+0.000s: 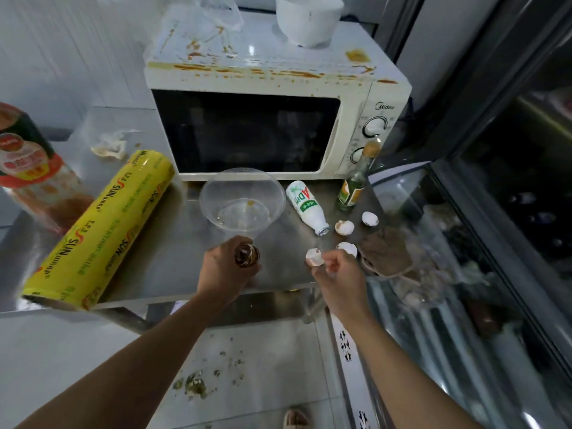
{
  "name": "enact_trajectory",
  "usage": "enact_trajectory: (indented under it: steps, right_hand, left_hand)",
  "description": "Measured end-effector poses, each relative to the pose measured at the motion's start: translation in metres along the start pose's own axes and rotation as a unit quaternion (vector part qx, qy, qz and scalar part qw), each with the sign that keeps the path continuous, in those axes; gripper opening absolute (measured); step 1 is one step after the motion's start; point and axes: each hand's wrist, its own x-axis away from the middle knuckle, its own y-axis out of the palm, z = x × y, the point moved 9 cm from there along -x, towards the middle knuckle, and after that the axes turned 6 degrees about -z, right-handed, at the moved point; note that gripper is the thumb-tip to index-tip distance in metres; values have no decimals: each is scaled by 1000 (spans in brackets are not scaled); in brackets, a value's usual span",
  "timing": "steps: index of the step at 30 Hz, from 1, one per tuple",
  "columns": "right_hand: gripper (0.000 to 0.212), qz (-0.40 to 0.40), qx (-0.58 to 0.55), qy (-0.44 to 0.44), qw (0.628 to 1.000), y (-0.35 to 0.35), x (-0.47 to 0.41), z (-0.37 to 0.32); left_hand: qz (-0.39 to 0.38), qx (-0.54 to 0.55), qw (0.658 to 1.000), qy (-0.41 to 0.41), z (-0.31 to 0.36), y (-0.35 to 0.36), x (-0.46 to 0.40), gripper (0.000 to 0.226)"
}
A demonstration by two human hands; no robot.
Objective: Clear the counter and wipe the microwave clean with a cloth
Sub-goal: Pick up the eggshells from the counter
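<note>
Microwave (272, 97): top smeared, not yet wiped.
Counter (173, 249): littered.
Hands: left (227, 264) grips brown eggshells (246, 255); right (335, 269) pinches white eggshell (314, 257).

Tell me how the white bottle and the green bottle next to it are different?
The white bottle lies on its side on the counter, while the green bottle stands upright. The white bottle is fat, white and not see-through; the green bottle is slim, dark green glass with a long clear neck. The white bottle's end is silvery; the green bottle has a tan top. Both have labels and sit in front of the microwave.
</note>
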Motion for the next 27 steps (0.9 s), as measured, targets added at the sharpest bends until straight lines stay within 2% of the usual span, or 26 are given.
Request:
enact_trajectory:
  steps: [4, 7, 15, 18, 22, 27]
  right_hand:
    - [27, 17, 27, 14, 999, -24, -18, 22]
    - [42, 42, 100, -23, 994, -39, -36, 28]
    - [60, -5, 146, -86, 985, -28, -64, 44]
    - [53, -5, 171, -95, 981, -28, -69, 48]
    - [29, 7, 133, -106, 985, -34, -67, 39]
    - [32, -38, 63, -127, 989, -15, -57, 12]
  left_hand:
    - [1, -6, 1000, -7, 12, 22, -8, 45]
    - [7, 0, 1000, -19, 17, 39, -13, 47]
    - [26, -17, 999, -23, 22, 60, -25, 46]
    - [28, -26, 999, -16, 24, 63, -26, 46]
    - [31, -28, 999, -29, 20, 62, -26, 48]
    - [44, -16, 998, -35, 19, 56, -26, 48]
